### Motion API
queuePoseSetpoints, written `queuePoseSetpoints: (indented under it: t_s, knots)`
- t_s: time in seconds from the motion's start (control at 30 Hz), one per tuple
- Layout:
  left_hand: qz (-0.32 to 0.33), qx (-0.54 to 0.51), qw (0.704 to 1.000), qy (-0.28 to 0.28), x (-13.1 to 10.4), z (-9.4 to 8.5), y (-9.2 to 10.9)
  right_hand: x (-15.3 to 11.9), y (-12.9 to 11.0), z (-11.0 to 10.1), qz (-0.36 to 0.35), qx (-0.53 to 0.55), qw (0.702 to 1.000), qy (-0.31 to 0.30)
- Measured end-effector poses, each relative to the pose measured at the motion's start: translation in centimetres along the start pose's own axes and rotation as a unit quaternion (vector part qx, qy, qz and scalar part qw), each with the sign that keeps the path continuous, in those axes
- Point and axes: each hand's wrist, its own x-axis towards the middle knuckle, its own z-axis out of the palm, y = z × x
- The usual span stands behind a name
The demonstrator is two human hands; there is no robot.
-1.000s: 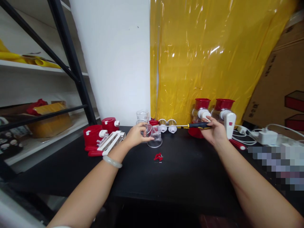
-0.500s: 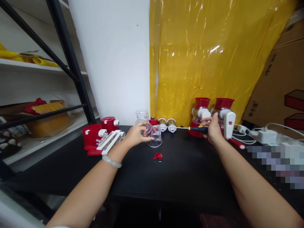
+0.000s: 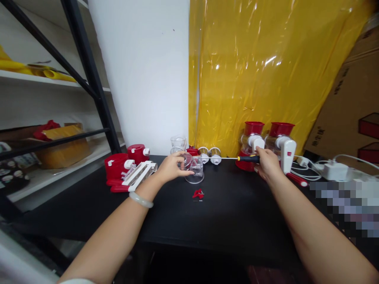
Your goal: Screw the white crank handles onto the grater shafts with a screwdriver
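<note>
My left hand (image 3: 174,167) grips a clear plastic grater housing (image 3: 196,167) from its left side, above the black table (image 3: 219,221). In my right hand (image 3: 267,162) is the handle of a black and yellow screwdriver (image 3: 248,158). Its long shaft points left, level, with the tip at the clear housing; whether the tip sits inside it I cannot tell. Just in front of the housing lies a small red part (image 3: 198,193) with tiny metal pieces beside it. Two metal grater drums (image 3: 215,155) stand behind the shaft.
Red bases (image 3: 116,167) and white crank handles (image 3: 138,178) lie at the left. Two assembled rotary graters (image 3: 281,136) stand at the right, beside white chargers and cables (image 3: 334,169). Another clear housing (image 3: 178,142) is at the back by the wall.
The fingers of my right hand have shifted on the screwdriver handle, turning over it. My left hand keeps its hold on the housing. The whole view has shifted slightly.
</note>
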Motion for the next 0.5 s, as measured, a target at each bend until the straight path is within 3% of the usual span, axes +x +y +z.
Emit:
queuePoseSetpoints:
  t_s: [0.17,0.27,0.37,0.5]
  knots:
    - [-0.011,-0.005,1.0,-0.005,0.0,-0.1,0.4,-0.5,-0.6,1.0,0.039,0.176,0.983,-0.017]
    - [-0.011,-0.001,1.0,0.0,0.0,-0.1,0.4,-0.7,-0.9,1.2,0.088,0.238,0.967,0.006]
    - [-0.007,0.005,1.0,0.003,-0.1,0.0,0.2,-0.7,-1.0,1.2,0.11,0.235,0.966,-0.003]
    - [-0.009,0.003,1.0,0.009,-0.2,0.1,-0.2,-0.1,-0.3,0.7,0.04,0.141,0.988,-0.047]
